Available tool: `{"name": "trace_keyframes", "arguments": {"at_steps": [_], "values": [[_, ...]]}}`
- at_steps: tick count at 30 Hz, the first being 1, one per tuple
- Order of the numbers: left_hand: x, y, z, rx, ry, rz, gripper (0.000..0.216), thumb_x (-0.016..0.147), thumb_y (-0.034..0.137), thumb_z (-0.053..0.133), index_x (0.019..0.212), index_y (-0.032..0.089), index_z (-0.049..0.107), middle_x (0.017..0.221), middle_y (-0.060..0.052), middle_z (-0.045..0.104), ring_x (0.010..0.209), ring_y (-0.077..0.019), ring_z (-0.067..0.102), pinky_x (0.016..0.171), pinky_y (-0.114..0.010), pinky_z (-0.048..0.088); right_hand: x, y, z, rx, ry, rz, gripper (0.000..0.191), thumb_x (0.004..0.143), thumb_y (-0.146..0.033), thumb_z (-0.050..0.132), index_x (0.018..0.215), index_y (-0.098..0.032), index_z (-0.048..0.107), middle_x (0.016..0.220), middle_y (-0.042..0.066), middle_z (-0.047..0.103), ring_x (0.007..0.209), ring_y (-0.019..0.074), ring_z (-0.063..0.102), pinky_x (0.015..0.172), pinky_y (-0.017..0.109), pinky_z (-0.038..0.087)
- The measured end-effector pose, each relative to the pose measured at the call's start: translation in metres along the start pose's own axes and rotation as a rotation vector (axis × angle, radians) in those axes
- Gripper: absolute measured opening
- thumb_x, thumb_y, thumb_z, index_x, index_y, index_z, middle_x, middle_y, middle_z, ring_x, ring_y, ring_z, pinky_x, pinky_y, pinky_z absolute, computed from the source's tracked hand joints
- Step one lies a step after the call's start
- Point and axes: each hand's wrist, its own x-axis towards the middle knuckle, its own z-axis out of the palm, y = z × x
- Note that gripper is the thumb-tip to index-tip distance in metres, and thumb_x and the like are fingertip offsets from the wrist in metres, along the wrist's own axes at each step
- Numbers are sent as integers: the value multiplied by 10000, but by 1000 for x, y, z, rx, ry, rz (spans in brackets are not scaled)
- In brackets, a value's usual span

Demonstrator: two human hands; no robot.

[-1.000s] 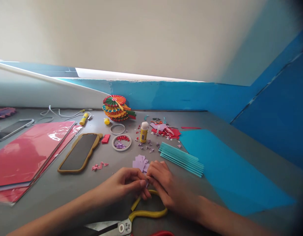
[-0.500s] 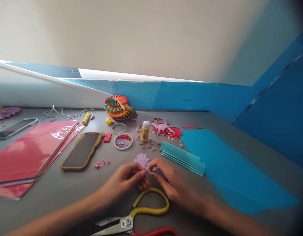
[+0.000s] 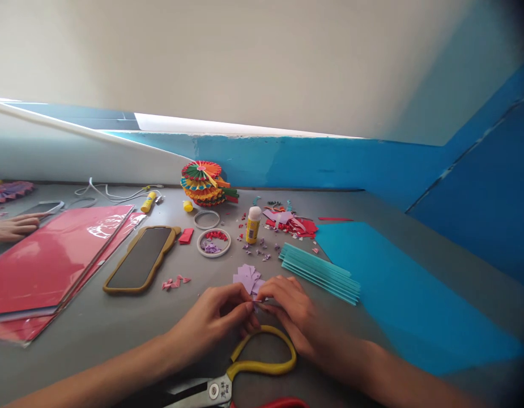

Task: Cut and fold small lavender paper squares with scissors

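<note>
Both my hands meet at the front middle of the table, fingertips almost touching. My left hand (image 3: 225, 311) pinches one end of a small purple paper piece (image 3: 256, 301), mostly hidden by the fingers. On its other side my right hand (image 3: 289, 309) pinches the same piece. Just beyond the fingers lies a loose pile of purple paper pieces (image 3: 246, 277). Directly below the hands rests a pair of scissors (image 3: 262, 368) with one yellow and one red handle, blades pointing left.
A phone (image 3: 140, 260) in a brown case and red paper sheets (image 3: 66, 255) lie left. A glue stick (image 3: 252, 225) stands uncapped beside tape rings (image 3: 199, 249). Folded teal paper (image 3: 321, 275) and a blue sheet (image 3: 397, 283) are right. Another person's hand (image 3: 15, 228) reaches in at far left.
Another person's hand has come in at the far left, over the phone there. My fingers have shifted slightly around the purple paper piece.
</note>
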Motion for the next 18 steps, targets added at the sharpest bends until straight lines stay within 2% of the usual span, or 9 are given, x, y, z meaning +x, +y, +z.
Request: {"name": "trace_keyframes", "arguments": {"at_steps": [5, 10, 14, 18], "values": [[-1, -1, 0, -57, -13, -26, 270, 911, 365, 530, 892, 107, 606, 817, -82, 682, 719, -159, 617, 700, -284, 487, -1, 8, 5, -96, 91, -212, 262, 901, 2, 414, 1073, -154, 536, 1035, 67, 631, 998, 206, 545, 868, 379, 366], [3, 1, -4, -206, -6, -88, 266, 859, 375, 609, 849, 109, 619, 793, -80, 702, 714, -148, 634, 690, -246, 476, -1, 11, 2, -403, 231, -419, 260, 1004, -121, 353, 1104, -91, 592, 1060, 105, 688, 1011, 220, 591, 873, 405, 369], [6, 4, -7, -262, -1, -158, 269, 823, 369, 651, 827, 102, 631, 786, -91, 708, 707, -143, 640, 678, -231, 474, -3, 7, -1, -581, 222, -524, 267, 985, -84, 387, 1083, -72, 635, 1082, 104, 705, 1071, 236, 588, 908, 413, 381], [6, 5, -9, -283, -1, -163, 258, 823, 362, 649, 826, 105, 635, 789, -89, 711, 723, -145, 642, 679, -231, 469, -7, 2, -4, -624, 161, -548, 328, 982, -62, 339, 1094, -65, 647, 1124, 113, 693, 1141, 243, 564, 953, 408, 378]]}}
